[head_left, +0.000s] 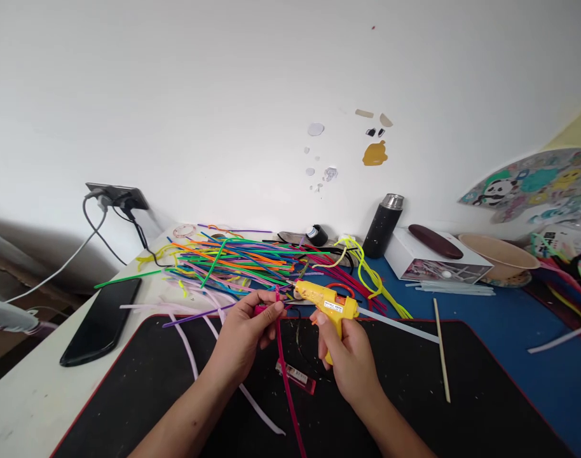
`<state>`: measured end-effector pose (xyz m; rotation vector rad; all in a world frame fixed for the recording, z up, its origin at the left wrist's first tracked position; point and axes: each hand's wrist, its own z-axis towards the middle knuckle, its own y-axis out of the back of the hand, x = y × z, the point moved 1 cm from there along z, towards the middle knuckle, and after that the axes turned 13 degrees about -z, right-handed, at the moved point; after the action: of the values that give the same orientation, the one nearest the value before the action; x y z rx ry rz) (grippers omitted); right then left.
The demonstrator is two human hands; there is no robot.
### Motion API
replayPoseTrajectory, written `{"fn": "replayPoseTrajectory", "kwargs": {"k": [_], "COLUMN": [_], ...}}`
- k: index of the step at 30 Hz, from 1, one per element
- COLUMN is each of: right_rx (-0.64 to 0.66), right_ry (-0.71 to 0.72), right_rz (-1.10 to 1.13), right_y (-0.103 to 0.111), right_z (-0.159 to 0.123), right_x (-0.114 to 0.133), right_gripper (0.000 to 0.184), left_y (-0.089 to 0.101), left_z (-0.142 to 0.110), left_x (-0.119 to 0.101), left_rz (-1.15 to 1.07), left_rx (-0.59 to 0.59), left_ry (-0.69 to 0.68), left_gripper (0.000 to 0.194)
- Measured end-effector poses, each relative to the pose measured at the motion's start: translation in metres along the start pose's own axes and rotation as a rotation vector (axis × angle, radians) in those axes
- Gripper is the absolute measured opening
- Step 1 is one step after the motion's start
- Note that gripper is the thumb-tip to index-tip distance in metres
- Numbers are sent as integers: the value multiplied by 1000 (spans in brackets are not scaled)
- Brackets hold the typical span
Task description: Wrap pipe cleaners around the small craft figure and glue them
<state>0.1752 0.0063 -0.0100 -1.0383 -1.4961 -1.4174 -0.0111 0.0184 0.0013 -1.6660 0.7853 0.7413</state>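
In the head view, the left hand (245, 327) pinches a magenta pipe cleaner (281, 356) between thumb and fingers near its upper end, the rest hanging over the black desk mat (395, 407). More magenta shows in that palm, mostly hidden. The right hand (350, 356) is curled around the grip of a yellow hot glue gun (326, 299), its nozzle close beside the left fingertips; whether they touch, I cannot tell.

The pipe cleaner should be almost weightless, fuzzy and easily bent, likely wire-cored, so a light fingertip pinch suits it, clear of the nozzle. The gun looks like hard, smooth plastic, light to moderate in weight; the grip is the place to hold it, since the metal tip may be hot. A translucent glue stick (398, 326), probably rubbery, juts straight from its rear.

Beyond lies a loose heap of slim, multicoloured pipe cleaners (238, 261). A thin, pale, rigid-looking wooden stick (442, 350) rests at the right, and a matte black vacuum flask (383, 229) with a shiny metal cap stands near the wall
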Motion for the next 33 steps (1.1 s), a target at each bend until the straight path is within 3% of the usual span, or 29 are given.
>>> {"fn": "replayPoseTrajectory", "kwargs": {"k": [5, 10, 18, 25, 33], "right_rx": [19, -70, -169, -82, -68], "right_ry": [-16, -77, -232, -348, -379], "right_rz": [200, 412, 511, 449, 186], "right_y": [-2, 0, 37, 61, 68], "right_z": [7, 12, -3, -20, -9], "right_x": [-1, -5, -25, -32, -32], "right_gripper": [57, 58, 64, 65, 70], "left_y": [1, 3, -1, 0, 3], "left_z": [2, 4, 1, 0, 2], "left_x": [4, 4, 2, 5, 9], "left_rz": [-19, -39, -72, -62, -46], "left_rx": [27, 34, 79, 107, 118], "left_ry": [2, -21, -10, -4, 10], "left_gripper": [47, 49, 48, 48, 48]}}
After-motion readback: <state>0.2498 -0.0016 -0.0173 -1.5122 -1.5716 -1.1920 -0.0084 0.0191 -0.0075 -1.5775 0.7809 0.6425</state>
